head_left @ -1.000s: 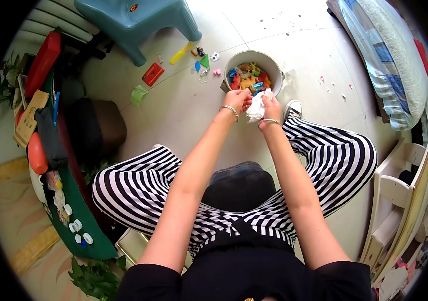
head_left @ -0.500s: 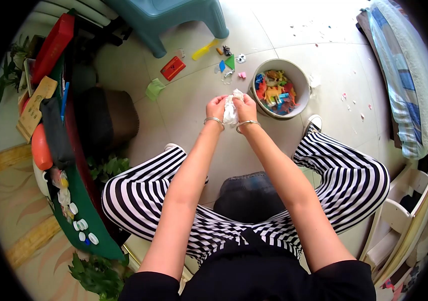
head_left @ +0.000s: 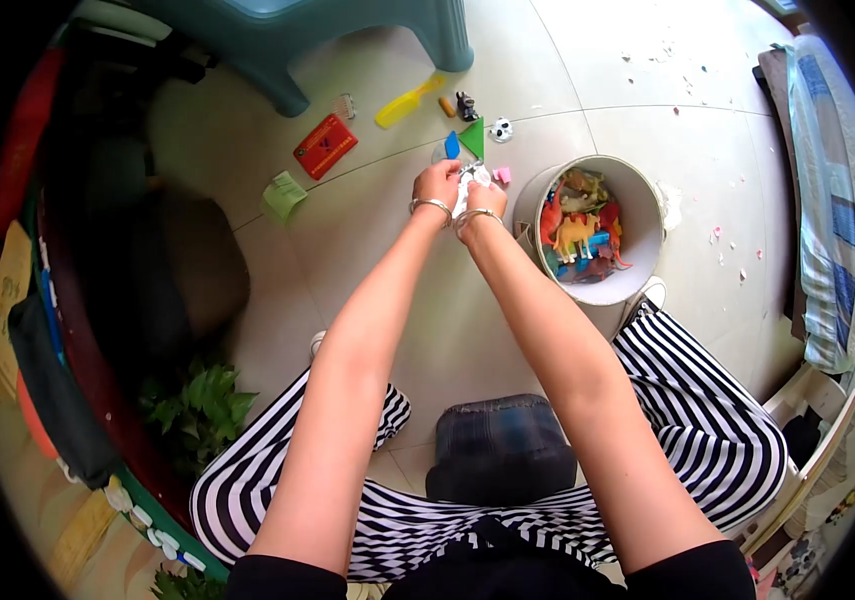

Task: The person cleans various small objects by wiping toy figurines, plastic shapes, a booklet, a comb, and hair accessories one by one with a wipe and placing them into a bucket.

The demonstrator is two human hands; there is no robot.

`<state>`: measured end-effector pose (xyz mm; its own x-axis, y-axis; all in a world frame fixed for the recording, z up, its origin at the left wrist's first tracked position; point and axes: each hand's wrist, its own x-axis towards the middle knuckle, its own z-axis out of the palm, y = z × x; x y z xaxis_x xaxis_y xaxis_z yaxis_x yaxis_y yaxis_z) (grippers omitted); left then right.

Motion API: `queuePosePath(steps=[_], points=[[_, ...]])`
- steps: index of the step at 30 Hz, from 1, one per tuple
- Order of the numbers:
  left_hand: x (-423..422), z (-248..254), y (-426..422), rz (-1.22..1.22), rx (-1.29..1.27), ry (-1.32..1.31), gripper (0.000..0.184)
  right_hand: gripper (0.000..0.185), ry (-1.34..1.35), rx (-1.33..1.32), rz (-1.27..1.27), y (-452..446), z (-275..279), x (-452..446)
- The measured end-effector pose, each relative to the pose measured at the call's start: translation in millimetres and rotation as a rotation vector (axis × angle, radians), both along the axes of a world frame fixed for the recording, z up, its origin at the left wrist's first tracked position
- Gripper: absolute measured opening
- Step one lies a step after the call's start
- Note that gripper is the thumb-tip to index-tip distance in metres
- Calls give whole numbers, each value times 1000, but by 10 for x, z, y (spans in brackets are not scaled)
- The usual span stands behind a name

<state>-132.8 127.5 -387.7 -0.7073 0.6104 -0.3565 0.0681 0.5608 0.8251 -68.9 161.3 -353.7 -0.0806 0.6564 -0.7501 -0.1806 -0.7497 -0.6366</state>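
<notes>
My right hand is closed on a crumpled white tissue, in front of me over the floor. Close against its left side is my left hand, with its fingers bent at the tissue's edge; what they hold is too small to tell. Just beyond the hands lie a blue piece, a green triangle and a pink piece. To the right stands a round bucket with several toy animals inside, among them a yellow-orange camel.
On the floor lie a red card box, a green piece, a yellow strip and a panda-faced piece. A blue-green stool stands beyond. A dark padded seat is between my legs.
Both hands have moved left from the bucket, then outward to the small pieces, with the tissue still between them. The view has shifted, and the bucket now appears lower and farther right.
</notes>
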Motion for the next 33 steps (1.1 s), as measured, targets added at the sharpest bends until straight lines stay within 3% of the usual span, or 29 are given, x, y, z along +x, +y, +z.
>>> queuePosePath(steps=[3, 7, 10, 11, 13, 14, 16, 17, 18, 20, 21, 27, 28, 30, 33], points=[[-48, -113, 141, -194, -66, 144, 24, 11, -15, -61, 10, 138, -220, -20], [-20, -108, 204, -309, -193, 124, 24, 13, -42, -106, 8, 121, -108, 35], [12, -94, 91, -303, -99, 33, 21, 14, 32, -162, -33, 16, -60, 113], [37, -59, 32, -179, -24, -183, 19, 14, 15, -86, 55, -34, -37, 141], [106, 177, -122, 9, 109, -497, 19, 15, 28, -6, 185, -148, 75, 233], [131, 323, -199, 7, 111, -485, 19, 15, 40, -3, 185, -196, 135, 283], [156, 631, -322, 70, 170, -598, 21, 19, -93, 307, 504, -261, 164, 403], [151, 785, -380, 36, 171, -569, 19, 23, -27, 335, 542, -277, 243, 480], [167, 958, -433, 32, 182, -550, 19, 23, -11, 351, 541, -288, 463, 551], [217, 1382, -514, 41, 233, -643, 17, 25, -290, 649, 716, -261, 1002, 702], [261, 1609, -546, 69, 272, -656, 14, 27, -247, 696, 735, -188, 1009, 778], [624, 2841, -779, -73, 187, -541, 13, 22, -342, 1173, 792, 89, 2490, 1122], [715, 3006, -823, -77, 196, -533, 13, 22, -340, 1185, 786, 32, 2656, 1219], [869, 3294, -911, -134, 221, -505, 14, 19, -227, 1507, 972, -141, 2910, 1415], [1045, 3554, -1053, -56, 303, -428, 13, 17, -149, 1531, 1137, -380, 3130, 1743]])
